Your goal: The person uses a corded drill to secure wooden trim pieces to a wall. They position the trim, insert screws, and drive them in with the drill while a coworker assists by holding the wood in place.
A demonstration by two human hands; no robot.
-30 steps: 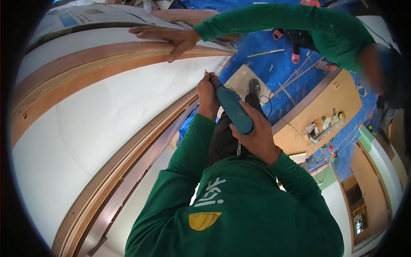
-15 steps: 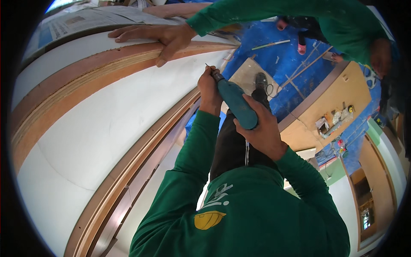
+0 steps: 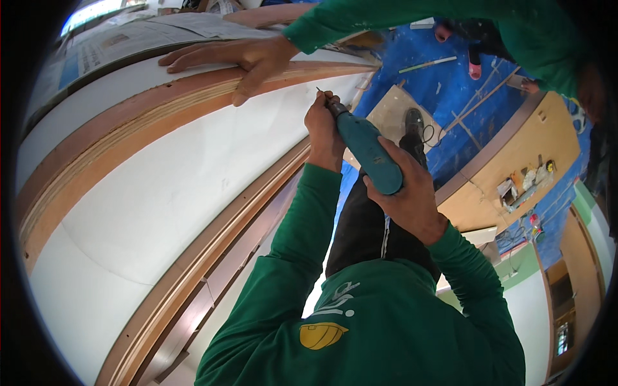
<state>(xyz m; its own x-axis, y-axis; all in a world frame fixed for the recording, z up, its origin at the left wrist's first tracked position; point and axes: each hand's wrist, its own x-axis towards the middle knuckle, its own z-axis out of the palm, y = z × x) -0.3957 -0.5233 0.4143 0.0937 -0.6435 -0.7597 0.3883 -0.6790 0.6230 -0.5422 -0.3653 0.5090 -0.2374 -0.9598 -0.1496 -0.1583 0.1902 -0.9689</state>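
A teal power drill with a thin bit lies between my two hands, its nose pointing up and left. My right hand wraps around the rear of its body. At the front, the fingers of my left hand close around the chuck, close to the bit. The bit tip is apart from the curved white panel beside it. A co-worker's hand rests spread over the panel's plywood edge; that person's green sleeve crosses the top.
Newspaper covers the surface at upper left. Blue sheeting lies on the floor, with wooden strips on it. My shoe stands on a board. To the right, a wooden panel carries tools and small packages.
The view has shifted slightly, so the floor, the drill and both hands appear farther right. My grip on the drill looks the same, and the co-worker's hand stays on the panel edge.
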